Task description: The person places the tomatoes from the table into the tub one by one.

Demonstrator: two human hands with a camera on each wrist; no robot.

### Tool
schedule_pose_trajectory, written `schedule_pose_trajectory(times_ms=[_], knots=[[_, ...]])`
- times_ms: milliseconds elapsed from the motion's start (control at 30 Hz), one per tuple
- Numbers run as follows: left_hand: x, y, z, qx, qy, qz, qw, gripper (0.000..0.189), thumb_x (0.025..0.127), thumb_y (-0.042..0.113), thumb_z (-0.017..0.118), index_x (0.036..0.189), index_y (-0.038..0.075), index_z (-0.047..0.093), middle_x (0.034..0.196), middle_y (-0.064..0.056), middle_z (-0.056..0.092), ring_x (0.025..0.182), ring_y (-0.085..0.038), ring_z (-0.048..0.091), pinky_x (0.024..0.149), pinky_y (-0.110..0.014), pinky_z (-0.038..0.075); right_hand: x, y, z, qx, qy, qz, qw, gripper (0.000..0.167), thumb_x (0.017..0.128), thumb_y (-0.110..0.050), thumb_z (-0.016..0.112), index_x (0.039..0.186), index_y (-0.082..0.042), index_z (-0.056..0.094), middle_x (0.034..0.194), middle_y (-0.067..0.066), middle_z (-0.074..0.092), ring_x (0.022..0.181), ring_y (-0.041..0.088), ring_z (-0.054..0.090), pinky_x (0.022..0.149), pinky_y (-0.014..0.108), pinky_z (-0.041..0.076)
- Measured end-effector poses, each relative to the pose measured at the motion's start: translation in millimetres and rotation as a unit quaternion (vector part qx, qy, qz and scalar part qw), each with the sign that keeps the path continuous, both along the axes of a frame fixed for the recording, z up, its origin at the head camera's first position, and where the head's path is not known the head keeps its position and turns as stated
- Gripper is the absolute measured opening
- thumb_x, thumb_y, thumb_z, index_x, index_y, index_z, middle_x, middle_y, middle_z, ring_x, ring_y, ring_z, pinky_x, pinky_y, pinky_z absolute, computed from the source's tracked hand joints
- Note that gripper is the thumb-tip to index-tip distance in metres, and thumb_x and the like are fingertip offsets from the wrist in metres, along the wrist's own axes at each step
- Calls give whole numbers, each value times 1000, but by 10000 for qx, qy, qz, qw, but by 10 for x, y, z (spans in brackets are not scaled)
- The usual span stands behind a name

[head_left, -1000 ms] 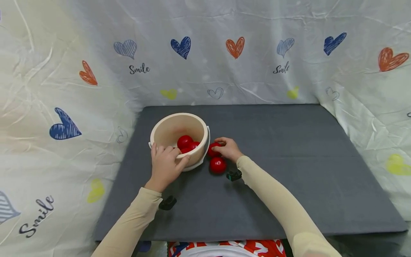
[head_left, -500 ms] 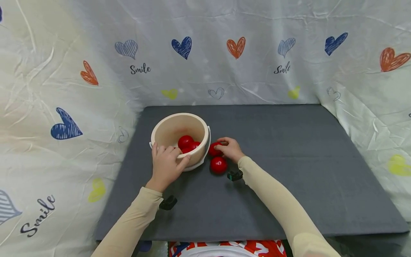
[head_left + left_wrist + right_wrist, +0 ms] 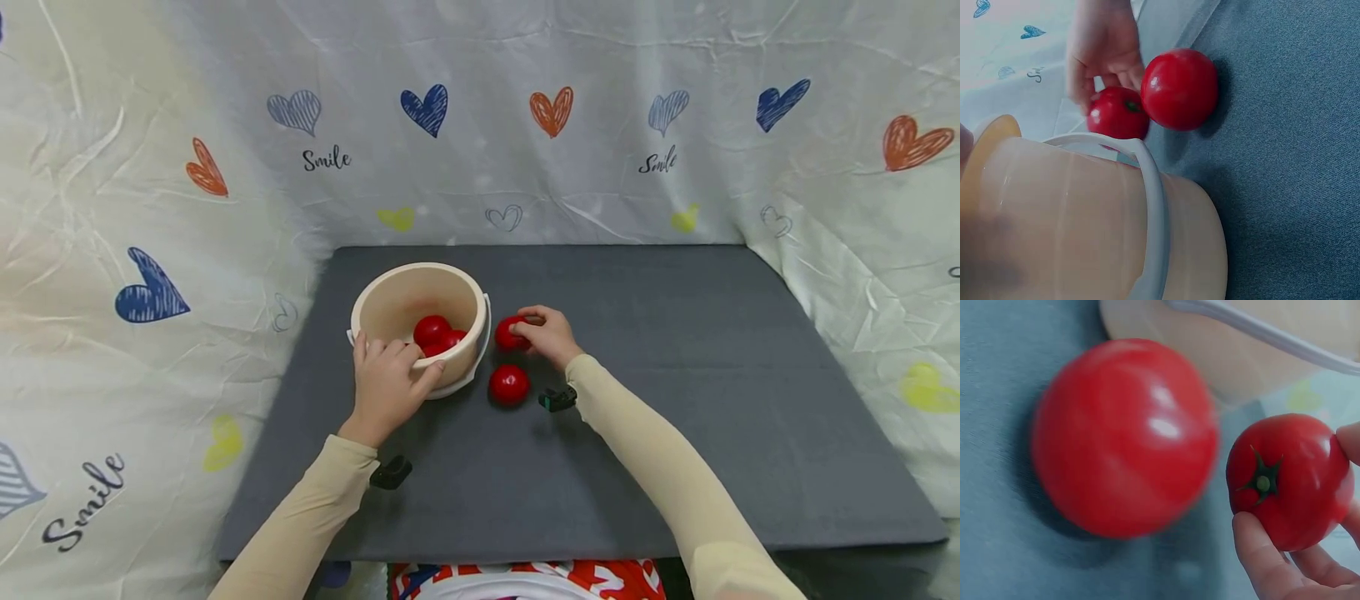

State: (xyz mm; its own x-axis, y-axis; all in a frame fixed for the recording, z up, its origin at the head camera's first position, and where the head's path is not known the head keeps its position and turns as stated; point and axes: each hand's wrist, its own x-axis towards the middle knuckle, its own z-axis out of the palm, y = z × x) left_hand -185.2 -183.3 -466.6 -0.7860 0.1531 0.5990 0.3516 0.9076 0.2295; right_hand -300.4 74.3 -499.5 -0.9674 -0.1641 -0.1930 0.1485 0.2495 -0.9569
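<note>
A cream bucket point(image 3: 408, 292) with a white handle point(image 3: 1157, 225) stands at the left of the table, several red tomatoes point(image 3: 432, 330) inside it. My left hand point(image 3: 384, 385) grips its near rim, fingers over the edge and thumb outside. To the right of the bucket, my right hand point(image 3: 551, 333) pinches a tomato point(image 3: 1291, 481) with a green star-shaped stem between thumb and fingers, apparently just above the table. Another tomato point(image 3: 509, 385) rests on the table nearer the person, beside the bucket; in the right wrist view this loose tomato point(image 3: 1125, 437) looms large.
A dark grey cloth covers the table point(image 3: 675, 400), whose front edge lies close to the person. Behind and at the sides hangs a pale sheet point(image 3: 480, 125) printed with hearts and "Smile". Small black devices point(image 3: 392, 472) sit at both wrists.
My right hand has lifted the tomato slightly and carried it away from the bucket, to the right and farther back. The left hand, bucket and loose tomato stay put.
</note>
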Motion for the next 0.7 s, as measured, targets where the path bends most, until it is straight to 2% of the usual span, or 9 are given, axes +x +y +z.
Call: schedule_pose_trajectory(times_ms=[200,333,533,700], knots=[[-8,-5,-4,27,15,-12,10000,31,88,35,63,76,7,66,80,-16,68,80,-38,55,113,-74,25,-69,117,287,-86,151,-165,9997,49,92,-20,69,138,-5,59,133,20,65,97,26,69,91,53,59],[-13,0,-5,43,-25,-11,10000,30,88,35,65,76,7,67,80,-17,68,80,-38,55,113,-74,25,-125,173,544,-161,331,-179,9992,49,93,-21,69,139,-5,58,133,20,64,98,28,70,88,49,61],[-18,-2,-4,20,-30,6,10000,32,88,36,65,76,7,67,80,-17,68,81,-39,55,113,-74,26,-176,154,932,-302,627,-86,9975,46,93,-21,68,137,-9,60,131,19,64,93,25,71,83,42,63],[-24,-2,-18,-7,38,16,10000,32,88,36,66,75,7,67,79,-17,68,81,-39,56,111,-75,27,-167,29,1158,-329,795,116,9962,44,93,-21,69,135,-10,62,130,18,65,97,27,71,82,40,63]])
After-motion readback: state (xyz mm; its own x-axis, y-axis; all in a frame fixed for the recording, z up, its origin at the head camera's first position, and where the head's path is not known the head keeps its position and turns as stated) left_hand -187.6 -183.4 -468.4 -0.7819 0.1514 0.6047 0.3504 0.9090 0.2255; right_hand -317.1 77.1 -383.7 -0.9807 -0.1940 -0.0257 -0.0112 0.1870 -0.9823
